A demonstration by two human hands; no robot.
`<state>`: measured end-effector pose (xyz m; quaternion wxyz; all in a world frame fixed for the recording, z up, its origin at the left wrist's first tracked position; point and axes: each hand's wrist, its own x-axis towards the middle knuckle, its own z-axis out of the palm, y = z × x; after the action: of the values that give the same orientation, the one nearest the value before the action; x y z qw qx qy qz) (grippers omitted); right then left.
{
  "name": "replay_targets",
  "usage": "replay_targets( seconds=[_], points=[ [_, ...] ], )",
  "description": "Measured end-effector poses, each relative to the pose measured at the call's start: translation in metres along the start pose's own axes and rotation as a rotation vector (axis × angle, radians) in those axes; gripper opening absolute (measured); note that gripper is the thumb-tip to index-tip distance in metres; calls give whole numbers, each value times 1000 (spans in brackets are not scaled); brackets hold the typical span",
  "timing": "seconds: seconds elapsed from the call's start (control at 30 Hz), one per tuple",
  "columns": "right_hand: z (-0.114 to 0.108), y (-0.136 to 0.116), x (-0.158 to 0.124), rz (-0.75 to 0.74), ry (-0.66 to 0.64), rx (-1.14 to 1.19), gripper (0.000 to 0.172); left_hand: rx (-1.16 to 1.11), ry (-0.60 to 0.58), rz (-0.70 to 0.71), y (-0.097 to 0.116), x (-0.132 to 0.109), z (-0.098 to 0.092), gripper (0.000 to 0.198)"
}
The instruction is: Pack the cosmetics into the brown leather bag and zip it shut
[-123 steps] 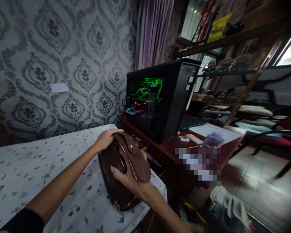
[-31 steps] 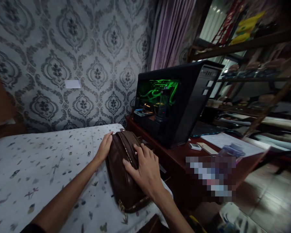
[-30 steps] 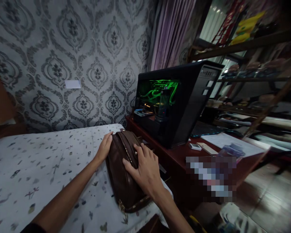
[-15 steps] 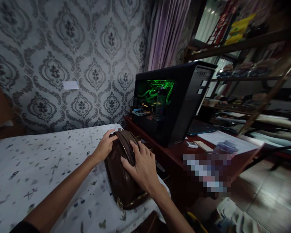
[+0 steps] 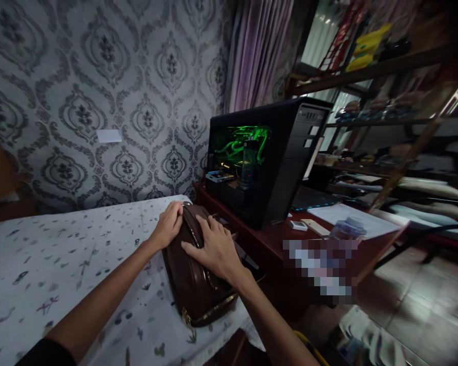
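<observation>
A dark brown leather bag [image 5: 193, 284] with gold trim stands upright at the edge of a bed covered in a white patterned sheet [image 5: 61, 264]. My left hand [image 5: 168, 226] curls over the bag's top at its far left side. My right hand [image 5: 213, 246] lies across the top and front of the bag, fingers spread and pressing on its closed flap.
A red-brown desk [image 5: 275, 239] stands right of the bed. On it are a black computer case [image 5: 267, 152] lit green inside, a small white device [image 5: 298, 225], papers and a plastic bottle [image 5: 345, 229]. Cluttered shelves [image 5: 385, 122] fill the right. Patterned wallpaper is behind.
The flap that my right hand held up four seconds ago now lies closed on the bag. Over the last second both hands slid slightly along the bag's top.
</observation>
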<state>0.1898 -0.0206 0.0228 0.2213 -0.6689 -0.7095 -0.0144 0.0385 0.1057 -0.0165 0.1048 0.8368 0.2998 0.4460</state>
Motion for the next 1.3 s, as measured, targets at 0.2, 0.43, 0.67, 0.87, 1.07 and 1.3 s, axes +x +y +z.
replay_targets(
  seconds=[0.2,0.43,0.67,0.87,1.07,1.3],
  points=[
    [-2,-1,8,9,-24,5,76,17,15,-27,2,10,-5,31],
    [1,1,8,-28,6,-5,73,55,-143,41,6,51,5,36],
    [0,1,9,-20,-25,-5,75,75,-226,51,0,57,7,29],
    [3,1,14,-17,-25,-18,76,47,-293,65,-12,67,11,29],
    [2,0,17,-7,-40,-20,76,10,-298,42,-26,73,20,30],
    [0,1,15,-17,-34,2,77,-88,-223,-13,-33,68,16,30]
  ],
)
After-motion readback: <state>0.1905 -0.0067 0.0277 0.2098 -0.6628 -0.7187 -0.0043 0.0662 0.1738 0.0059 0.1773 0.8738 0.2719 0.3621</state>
